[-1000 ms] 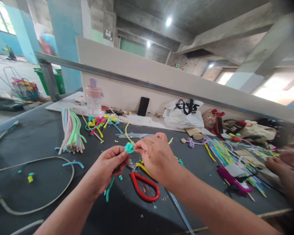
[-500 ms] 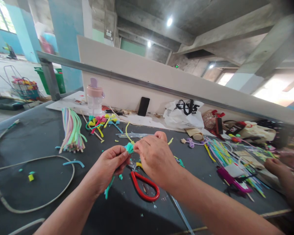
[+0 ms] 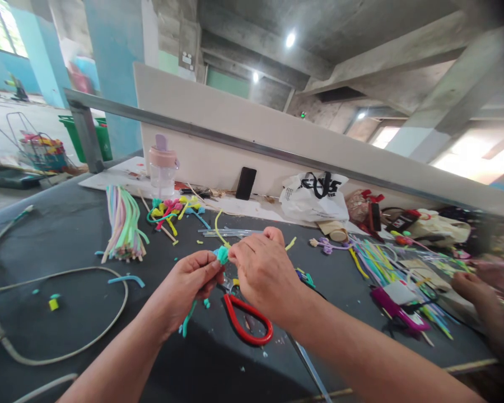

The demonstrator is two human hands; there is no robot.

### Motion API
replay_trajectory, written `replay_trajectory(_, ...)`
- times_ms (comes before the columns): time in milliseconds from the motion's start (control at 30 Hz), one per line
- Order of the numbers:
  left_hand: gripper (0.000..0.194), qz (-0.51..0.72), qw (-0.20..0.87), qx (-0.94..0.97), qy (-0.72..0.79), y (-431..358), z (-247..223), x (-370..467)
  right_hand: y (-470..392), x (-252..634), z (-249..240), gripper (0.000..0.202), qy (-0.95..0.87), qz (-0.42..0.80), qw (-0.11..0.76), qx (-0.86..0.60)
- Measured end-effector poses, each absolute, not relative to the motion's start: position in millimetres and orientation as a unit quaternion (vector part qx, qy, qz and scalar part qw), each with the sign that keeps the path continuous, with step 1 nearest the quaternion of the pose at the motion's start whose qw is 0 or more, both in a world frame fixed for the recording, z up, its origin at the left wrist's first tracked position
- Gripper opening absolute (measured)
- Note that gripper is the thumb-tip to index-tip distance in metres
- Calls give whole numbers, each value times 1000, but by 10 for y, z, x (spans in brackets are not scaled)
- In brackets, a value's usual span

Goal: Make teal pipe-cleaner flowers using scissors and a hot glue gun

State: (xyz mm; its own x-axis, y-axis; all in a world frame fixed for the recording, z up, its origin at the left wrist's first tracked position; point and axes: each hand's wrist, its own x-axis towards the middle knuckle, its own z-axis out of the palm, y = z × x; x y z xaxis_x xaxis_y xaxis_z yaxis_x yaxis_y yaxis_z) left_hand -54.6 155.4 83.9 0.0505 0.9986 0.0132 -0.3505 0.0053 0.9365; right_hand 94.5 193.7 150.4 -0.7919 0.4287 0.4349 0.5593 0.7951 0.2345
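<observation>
In mid-frame, the left hand [image 3: 192, 278] pinches a teal bunched piece [image 3: 222, 255]; whether the right hand [image 3: 265, 274] grips, one cannot tell. It seems light and soft, best pinched at its base.

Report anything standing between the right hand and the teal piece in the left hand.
Nothing visible does: the right hand is right at the teal piece pinched in the left hand. The red-handled scissors lie below, not between them.
</observation>
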Motion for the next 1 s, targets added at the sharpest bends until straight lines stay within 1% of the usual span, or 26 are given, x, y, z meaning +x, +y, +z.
replay_trajectory(467,17,569,559,443,409,1553,825,-550,1907,919,1532,16,-933,-181,167,-263)
replay_trajectory(667,22,558,536,466,428,1522,865,-539,1895,892,1532,15,-935,-178,168,-256)
replay_trajectory(933,21,521,477,528,471,1549,842,-594,1874,842,1555,13,-938,-199,150,-241)
replay_trajectory(1000,20,516,475,534,472,1550,841,-600,1875,841,1556,12,-940,-197,145,-239)
